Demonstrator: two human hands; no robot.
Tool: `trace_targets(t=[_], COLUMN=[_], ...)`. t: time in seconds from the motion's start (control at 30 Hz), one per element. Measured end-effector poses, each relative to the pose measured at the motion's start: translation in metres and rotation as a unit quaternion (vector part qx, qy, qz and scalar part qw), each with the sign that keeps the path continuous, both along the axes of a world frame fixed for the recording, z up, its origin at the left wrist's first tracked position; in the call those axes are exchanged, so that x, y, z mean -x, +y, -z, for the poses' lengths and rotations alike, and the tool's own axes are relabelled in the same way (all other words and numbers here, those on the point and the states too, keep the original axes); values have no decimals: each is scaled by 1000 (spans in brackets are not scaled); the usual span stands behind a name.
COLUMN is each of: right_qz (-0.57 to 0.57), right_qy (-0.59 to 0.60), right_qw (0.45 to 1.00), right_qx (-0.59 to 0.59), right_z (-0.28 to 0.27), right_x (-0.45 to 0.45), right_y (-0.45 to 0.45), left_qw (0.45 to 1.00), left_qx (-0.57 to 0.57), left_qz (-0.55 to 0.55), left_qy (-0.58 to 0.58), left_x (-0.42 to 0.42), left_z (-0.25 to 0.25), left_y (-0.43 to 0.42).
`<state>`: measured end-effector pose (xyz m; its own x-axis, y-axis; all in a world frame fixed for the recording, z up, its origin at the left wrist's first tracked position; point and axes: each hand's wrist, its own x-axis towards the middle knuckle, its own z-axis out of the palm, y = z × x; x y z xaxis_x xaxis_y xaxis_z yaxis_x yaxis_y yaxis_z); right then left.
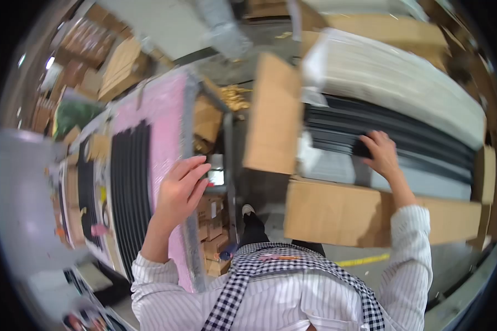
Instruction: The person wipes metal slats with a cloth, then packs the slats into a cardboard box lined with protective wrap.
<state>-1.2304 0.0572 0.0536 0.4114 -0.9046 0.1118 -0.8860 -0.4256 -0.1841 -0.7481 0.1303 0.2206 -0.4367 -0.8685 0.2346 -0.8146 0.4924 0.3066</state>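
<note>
My right hand (382, 155) is over an open cardboard box (337, 207), its fingers curved and apart above long black strips (403, 129). A dark patch lies under the fingertips, and I cannot make out whether they touch a strip. Pale grey lengths (419, 179) lie along the box's near side. To the left, my left hand (179, 185) hovers near the edge of a table topped with pink foam sheet (168, 110). Its fingers stretch out, and nothing shows in them. Beside it on the table rests a row of black strips (131, 171).
White wrapped packing (397, 77) fills the far side of the box, and one cardboard flap (273, 116) stands out to the left. Small cartons (212, 220) sit beneath the table. Yellow tape (364, 260) marks the floor.
</note>
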Motion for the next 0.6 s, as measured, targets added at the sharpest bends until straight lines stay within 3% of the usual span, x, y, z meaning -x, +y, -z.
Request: trace_targets(t=[0.07,0.13,0.17,0.23,0.33,0.4,0.47,0.5,0.6], right_qz=[63,104,133,87,-61,-164,-198,-207,-215], right_qy=[-94,-147,-224,-253,-282,-277,-312,-370,-343], right_qw=[993,976,960,949,946,946,915,862,745], right_qx=[24,121,108,167,146,40,-159,-279,-530], right_z=[-16,-19,-41,-77,-113,-118,-89,-75,11], right_x=[-26,-50,-80,-146,-288,-400,-488,-531,-612], right_y=[4,9,20,44,76,88,101,112,150], left_qw=[995,970,962,888,845,822,828,827,839], left_qx=[19,-27,-24,-86,-87,-94,-117,-119,-62], left_qz=[-99,-240,-272,-438,-514,-549,-539,-540,-528], left_qy=[6,-17,-19,-110,-120,-118,-104,-100,-115], left_x=[-78,-170,-213,-293,-361,-374,-369,-365,-351], left_z=[23,72,100,154,216,236,249,252,243], left_y=[33,68,92,131,171,188,195,197,204])
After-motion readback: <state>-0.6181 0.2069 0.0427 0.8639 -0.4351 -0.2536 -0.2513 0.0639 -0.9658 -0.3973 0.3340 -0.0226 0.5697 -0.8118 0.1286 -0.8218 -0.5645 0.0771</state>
